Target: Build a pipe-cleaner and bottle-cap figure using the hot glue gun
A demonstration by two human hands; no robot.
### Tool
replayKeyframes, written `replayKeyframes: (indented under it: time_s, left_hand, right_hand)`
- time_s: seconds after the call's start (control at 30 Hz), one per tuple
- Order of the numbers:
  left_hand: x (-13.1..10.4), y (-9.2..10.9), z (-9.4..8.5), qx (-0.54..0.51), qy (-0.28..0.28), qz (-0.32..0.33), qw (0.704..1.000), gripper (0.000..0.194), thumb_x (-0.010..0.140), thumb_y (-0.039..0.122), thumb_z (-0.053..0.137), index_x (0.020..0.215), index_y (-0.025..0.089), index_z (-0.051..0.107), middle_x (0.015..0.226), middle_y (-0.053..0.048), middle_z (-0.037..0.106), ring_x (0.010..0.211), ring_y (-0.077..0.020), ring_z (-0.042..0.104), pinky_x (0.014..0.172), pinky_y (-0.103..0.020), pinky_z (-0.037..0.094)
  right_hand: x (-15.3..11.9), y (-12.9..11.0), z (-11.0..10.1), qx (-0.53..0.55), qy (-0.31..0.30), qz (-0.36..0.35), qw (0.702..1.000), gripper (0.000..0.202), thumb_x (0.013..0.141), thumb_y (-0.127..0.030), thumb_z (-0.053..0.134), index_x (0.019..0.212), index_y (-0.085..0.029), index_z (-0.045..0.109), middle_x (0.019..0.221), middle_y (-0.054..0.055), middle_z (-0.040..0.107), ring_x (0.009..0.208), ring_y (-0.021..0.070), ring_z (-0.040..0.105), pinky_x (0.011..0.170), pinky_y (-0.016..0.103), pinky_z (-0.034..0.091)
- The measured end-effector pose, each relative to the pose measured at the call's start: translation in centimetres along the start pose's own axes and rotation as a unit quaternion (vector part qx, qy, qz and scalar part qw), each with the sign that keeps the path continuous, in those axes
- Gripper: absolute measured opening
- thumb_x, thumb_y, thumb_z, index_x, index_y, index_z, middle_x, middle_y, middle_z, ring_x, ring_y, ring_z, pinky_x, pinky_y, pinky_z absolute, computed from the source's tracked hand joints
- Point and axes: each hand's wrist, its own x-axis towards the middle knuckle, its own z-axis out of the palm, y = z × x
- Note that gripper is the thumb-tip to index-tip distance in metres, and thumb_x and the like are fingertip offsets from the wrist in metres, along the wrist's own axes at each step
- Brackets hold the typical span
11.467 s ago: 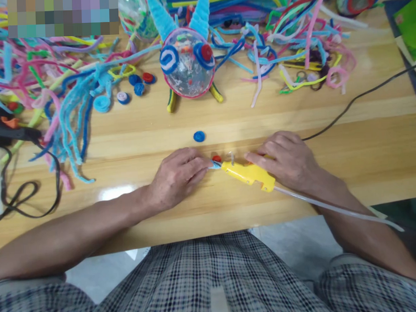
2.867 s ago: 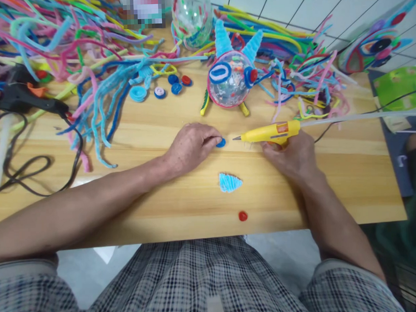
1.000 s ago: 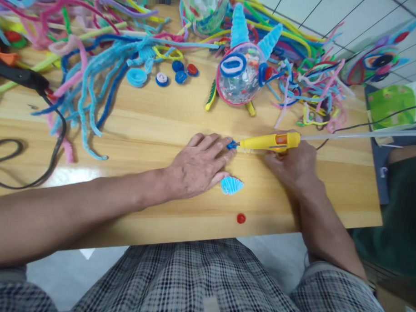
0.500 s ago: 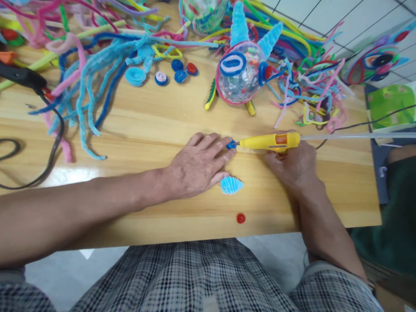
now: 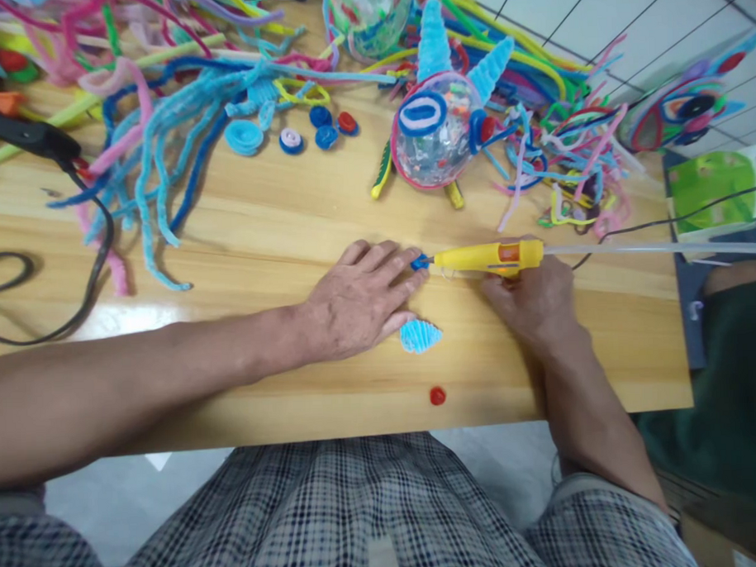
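My left hand (image 5: 357, 302) lies flat on the wooden table with its fingers spread. Two of its fingertips touch either side of a small blue fuzzy coil (image 5: 419, 262), steadying it against the tabletop. My right hand (image 5: 536, 299) is wrapped round a yellow hot glue gun (image 5: 485, 258), held level with its nozzle at the coil. A clear glue stick (image 5: 637, 249) sticks out of the gun's back end. Beside my left thumb rests a light blue leaf-shaped piece (image 5: 420, 336). Closer to me is a small red coil (image 5: 437, 395).
A clear round figure with blue horns (image 5: 438, 141) stands beyond my hands. Pipe cleaners (image 5: 162, 150) are heaped at the back left, near several small coils (image 5: 326, 136). Cut scraps (image 5: 572, 169) lie back right. A black cord (image 5: 104, 260) loops at left. Another person's leg (image 5: 722, 387) is at right.
Almost nothing differs. Both hands, the glue gun and the blue coil keep their places; the view has shifted very slightly.
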Motion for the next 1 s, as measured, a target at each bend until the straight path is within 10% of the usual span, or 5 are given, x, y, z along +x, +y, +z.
replayKeyframes:
  time_s: [1.0]
  left_hand:
    - [-0.01,-0.08,0.10,0.006,0.011,0.008,1.000,0.052,0.111,0.048,0.050,0.153,0.018,0.057,0.163,-0.016,0.056,0.144,-0.0370,0.052,0.114,-0.053,0.044]
  right_hand:
    - [-0.09,0.42,0.03,0.017,0.022,-0.030,0.999,0.010,0.079,-0.024,0.063,0.089,-0.023,0.060,0.068,0.002,0.056,0.064,0.0231,0.057,0.062,0.034,0.042]
